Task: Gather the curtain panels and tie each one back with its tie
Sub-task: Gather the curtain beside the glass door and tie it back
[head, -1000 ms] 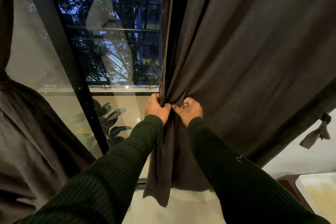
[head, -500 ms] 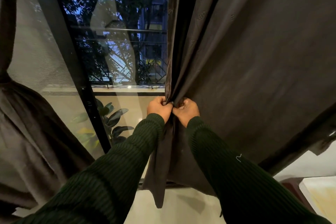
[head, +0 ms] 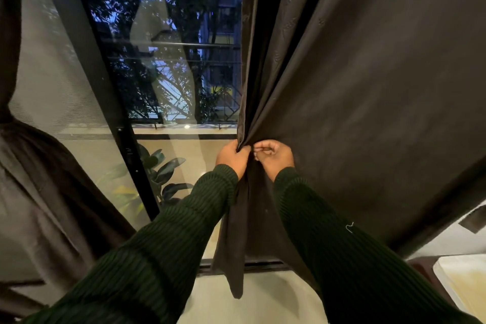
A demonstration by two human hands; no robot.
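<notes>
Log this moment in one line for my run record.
left hand: grips curtain edge | right hand: pinches same right curtain panel | tie: not on

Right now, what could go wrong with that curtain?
The left hand and right hand pinch only the curtain edge, so most cloth hangs loose and might slip out. The tie dangles far right, so letting go with one hand to reach it could drop the folds.
</notes>
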